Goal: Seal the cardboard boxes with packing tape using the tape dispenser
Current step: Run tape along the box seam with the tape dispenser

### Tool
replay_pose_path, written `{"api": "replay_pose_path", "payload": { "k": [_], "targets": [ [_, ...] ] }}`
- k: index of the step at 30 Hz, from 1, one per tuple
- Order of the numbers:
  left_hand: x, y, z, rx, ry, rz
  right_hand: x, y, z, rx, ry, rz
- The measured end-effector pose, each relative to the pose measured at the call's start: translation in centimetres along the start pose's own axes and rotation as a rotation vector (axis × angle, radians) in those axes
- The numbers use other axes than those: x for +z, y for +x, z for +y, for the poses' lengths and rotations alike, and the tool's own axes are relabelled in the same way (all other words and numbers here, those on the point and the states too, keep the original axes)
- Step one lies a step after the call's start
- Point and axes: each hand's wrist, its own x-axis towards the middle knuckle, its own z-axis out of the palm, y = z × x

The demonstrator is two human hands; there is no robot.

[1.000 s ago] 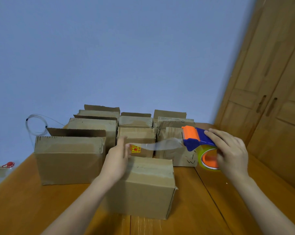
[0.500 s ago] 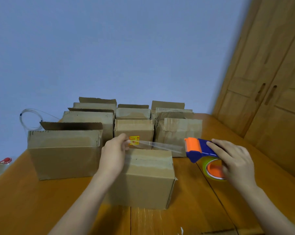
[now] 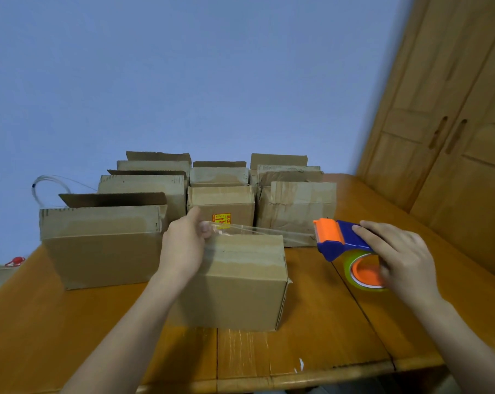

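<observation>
A small closed cardboard box (image 3: 240, 285) stands nearest me on the wooden table (image 3: 311, 345). My left hand (image 3: 185, 245) pinches the free end of a clear tape strip (image 3: 257, 231) just above the box's far left top edge. The strip stretches right to a blue and orange tape dispenser (image 3: 343, 243) with a green-rimmed roll. My right hand (image 3: 397, 257) grips the dispenser, held in the air to the right of the box.
Several more cardboard boxes stand behind, some with raised flaps: a large one (image 3: 104, 245) at left, one with a yellow-red label (image 3: 222, 207), another (image 3: 297, 211) at right. Wooden cabinet doors (image 3: 445, 155) rise at right. A clear tube loop (image 3: 45, 186) and a red object (image 3: 16, 261) sit far left.
Both hands have come lower, bringing the stretched tape down close to the near box's top. The dispenser has moved down and right, lengthening the strip.
</observation>
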Motion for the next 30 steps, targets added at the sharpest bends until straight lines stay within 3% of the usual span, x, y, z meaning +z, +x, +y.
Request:
{"api": "replay_pose_path", "payload": {
  "k": [9,14,21,30],
  "targets": [
    [-0.4,0.4,0.1,-0.155,-0.193,0.028,0.0,-0.4,0.2,0.054,0.011,0.001],
    [-1.0,0.4,0.4,-0.314,-0.444,0.098,1.0,0.8,-1.6,0.047,0.021,0.099],
    [-1.6,0.9,-0.4,-0.545,-0.872,0.098,2.6,1.5,-3.8,0.048,0.068,0.107],
    [-1.3,1.0,-0.4,-0.596,-0.862,0.139,2.6,1.3,-3.6,0.051,0.066,0.065]
  ]
}}
